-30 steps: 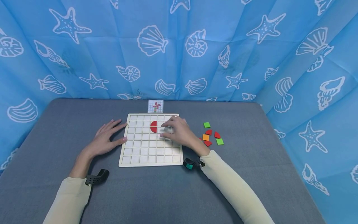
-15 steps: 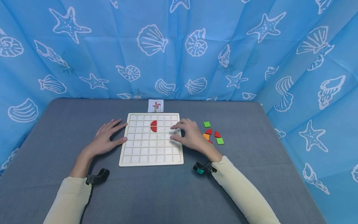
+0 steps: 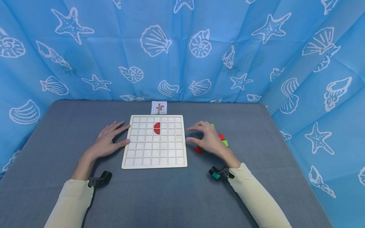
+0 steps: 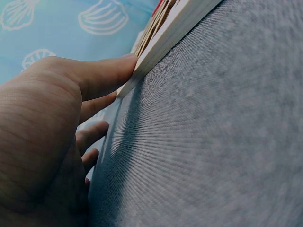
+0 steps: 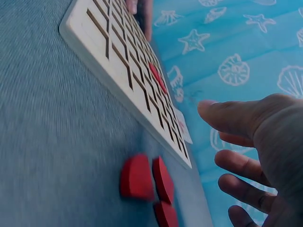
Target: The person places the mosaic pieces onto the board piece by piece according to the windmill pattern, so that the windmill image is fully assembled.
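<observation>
A pale wooden grid board lies on the table, with two red quarter-round pieces set in neighbouring cells of its upper part. My left hand rests at the board's left edge; in the left wrist view the thumb touches the wooden side. Right of the board, my right hand hovers with fingers spread and nothing between them. Beneath it are loose red pieces, one of them a red piece by the thumb. Several red pieces show below the hand in the right wrist view. The hand hides part of the pile.
A small card with a red pinwheel picture on a grid lies behind the board. Beyond the right hand are a green square and another red piece. A blue shell-patterned curtain surrounds the grey table.
My right hand has moved right, off the board and over the loose pieces, its fingers staying apart. The left hand and the two red pieces on the board stay put.
</observation>
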### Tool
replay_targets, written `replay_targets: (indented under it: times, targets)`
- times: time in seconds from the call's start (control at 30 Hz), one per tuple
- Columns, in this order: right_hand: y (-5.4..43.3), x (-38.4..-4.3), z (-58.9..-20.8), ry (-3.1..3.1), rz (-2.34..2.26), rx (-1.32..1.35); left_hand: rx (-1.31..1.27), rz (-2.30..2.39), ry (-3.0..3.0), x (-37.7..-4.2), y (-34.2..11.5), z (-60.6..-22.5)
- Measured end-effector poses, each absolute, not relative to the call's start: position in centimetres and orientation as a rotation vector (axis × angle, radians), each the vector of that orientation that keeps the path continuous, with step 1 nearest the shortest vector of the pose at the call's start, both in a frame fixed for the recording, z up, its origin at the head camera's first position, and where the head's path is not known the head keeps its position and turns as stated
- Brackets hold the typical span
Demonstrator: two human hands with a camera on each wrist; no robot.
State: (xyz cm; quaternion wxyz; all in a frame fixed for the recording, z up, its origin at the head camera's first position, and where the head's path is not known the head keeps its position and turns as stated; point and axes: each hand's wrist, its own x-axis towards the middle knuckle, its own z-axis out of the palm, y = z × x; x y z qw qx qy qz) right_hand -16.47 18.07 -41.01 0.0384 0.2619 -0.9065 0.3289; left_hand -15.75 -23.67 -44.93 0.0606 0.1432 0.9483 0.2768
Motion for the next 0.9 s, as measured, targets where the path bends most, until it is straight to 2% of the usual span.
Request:
replay_targets:
  times: [0.9]
  targets:
    - [25.3,-16.9,-41.8,-2.798,1.052,0.612,0.421,0.834,2.866,-15.8,-23.7,-45.0]
